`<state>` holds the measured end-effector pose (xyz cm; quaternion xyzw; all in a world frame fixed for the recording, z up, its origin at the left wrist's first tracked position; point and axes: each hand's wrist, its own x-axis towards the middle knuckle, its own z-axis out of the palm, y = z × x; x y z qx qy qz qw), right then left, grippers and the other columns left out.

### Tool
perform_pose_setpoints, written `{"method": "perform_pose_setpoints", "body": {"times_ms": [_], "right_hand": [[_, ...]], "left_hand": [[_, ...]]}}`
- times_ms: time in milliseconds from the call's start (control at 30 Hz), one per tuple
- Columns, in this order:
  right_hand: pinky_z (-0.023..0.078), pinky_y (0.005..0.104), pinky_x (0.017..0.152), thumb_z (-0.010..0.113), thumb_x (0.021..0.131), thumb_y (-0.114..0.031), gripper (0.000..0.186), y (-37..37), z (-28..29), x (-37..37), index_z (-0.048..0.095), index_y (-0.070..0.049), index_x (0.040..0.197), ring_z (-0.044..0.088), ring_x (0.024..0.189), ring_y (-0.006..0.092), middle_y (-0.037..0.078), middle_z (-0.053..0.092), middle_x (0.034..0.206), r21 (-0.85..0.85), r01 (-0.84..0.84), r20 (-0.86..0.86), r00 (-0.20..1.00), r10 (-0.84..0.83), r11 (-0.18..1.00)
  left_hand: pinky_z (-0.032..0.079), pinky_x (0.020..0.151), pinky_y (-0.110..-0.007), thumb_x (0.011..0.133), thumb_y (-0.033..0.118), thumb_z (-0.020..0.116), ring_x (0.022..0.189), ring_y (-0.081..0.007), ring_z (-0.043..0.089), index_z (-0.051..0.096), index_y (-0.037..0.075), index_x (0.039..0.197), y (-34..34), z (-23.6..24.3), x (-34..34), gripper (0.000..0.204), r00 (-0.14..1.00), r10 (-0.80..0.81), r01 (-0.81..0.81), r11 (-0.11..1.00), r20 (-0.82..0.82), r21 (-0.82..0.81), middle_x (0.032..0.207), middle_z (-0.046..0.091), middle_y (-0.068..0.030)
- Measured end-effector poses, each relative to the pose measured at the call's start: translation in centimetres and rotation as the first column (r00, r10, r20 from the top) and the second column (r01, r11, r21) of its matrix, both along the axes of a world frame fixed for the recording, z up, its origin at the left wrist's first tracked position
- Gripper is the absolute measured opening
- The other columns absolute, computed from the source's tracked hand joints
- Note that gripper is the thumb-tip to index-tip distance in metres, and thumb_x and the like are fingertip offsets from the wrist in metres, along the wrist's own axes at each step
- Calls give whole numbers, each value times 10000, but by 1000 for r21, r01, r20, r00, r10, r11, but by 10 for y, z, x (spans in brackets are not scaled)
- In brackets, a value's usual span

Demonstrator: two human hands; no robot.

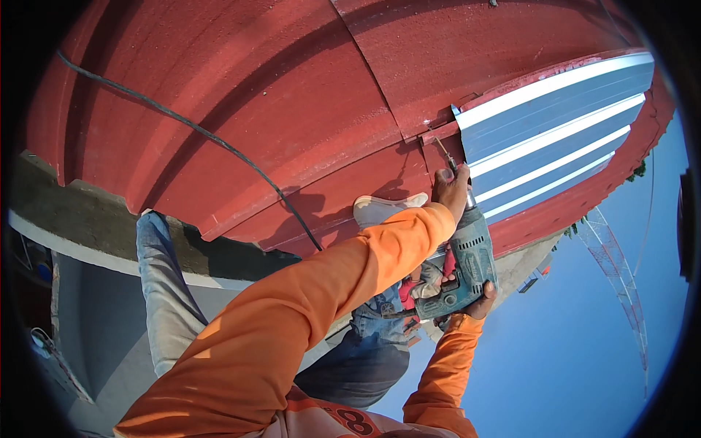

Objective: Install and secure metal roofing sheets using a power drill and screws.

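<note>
The teal power drill [473, 255] is sitting between both hands, over the edge of the red roof [292, 124]. The left hand [450, 191] is clamping around the drill's nose, and the right hand [480, 301] is bearing against its rear end; most of the right fingers are hiding behind the housing, so I cannot tell how tightly they are closing. The drill's front end is holding a slim bit [442, 148], which is pointing away from the body, toward a narrow red strip [439, 133]; I cannot tell whether the tip is touching it. To the right of the drill's nose, a ribbed blue-and-white metal sheet [555, 131] is lying on the roof. Left of the drill, a pale shoe [380, 209] is resting on the red surface, and farther left a dark cable [197, 128] is running across it. Well to the drill's right, a lattice tower [617, 270] is standing against the sky.
</note>
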<state>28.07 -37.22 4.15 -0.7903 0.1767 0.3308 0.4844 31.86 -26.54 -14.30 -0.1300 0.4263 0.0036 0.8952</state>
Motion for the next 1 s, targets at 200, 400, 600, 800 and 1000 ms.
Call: {"method": "perform_pose_setpoints", "body": {"times_ms": [200,400,600,800,1000], "right_hand": [[557,437,615,638,766,-495,729,1,2,24,483,67,1204,637,688,346,255,614,921,-43,-56,56,997,58,998],[554,434,618,650,742,-519,758,-1,-4,27,485,46,1219,638,722,335,236,614,951,6,4,57,998,-4,1000],[529,489,613,650,726,-472,754,-45,-22,26,464,32,1254,611,706,368,240,615,979,130,113,-14,994,-112,985],[519,515,676,645,739,-577,950,-61,-51,10,300,11,1401,604,874,396,332,485,1221,378,254,-220,959,-180,890],[523,514,767,640,772,-592,1016,-78,-49,22,177,0,1456,569,983,443,406,390,1273,536,229,-281,956,-84,813]], "left_hand": [[523,688,-343,936,343,560,795,-213,637,482,58,1102,11,0,4,338,989,133,-124,985,70,-117,947,621,-128],[523,606,-324,905,289,635,713,-183,627,513,79,1059,-7,10,11,288,982,167,-159,984,86,-85,839,594,-68],[498,568,-295,914,263,625,642,-156,600,500,46,1058,1,13,6,289,984,168,-176,964,-61,-198,767,589,-58],[484,546,-281,923,239,613,607,-130,564,537,21,996,-6,5,9,243,996,88,-86,994,-17,67,750,584,-59],[483,534,-285,925,264,612,579,-127,554,519,29,976,-8,6,12,258,993,109,-106,992,-50,61,727,573,-49]]}}
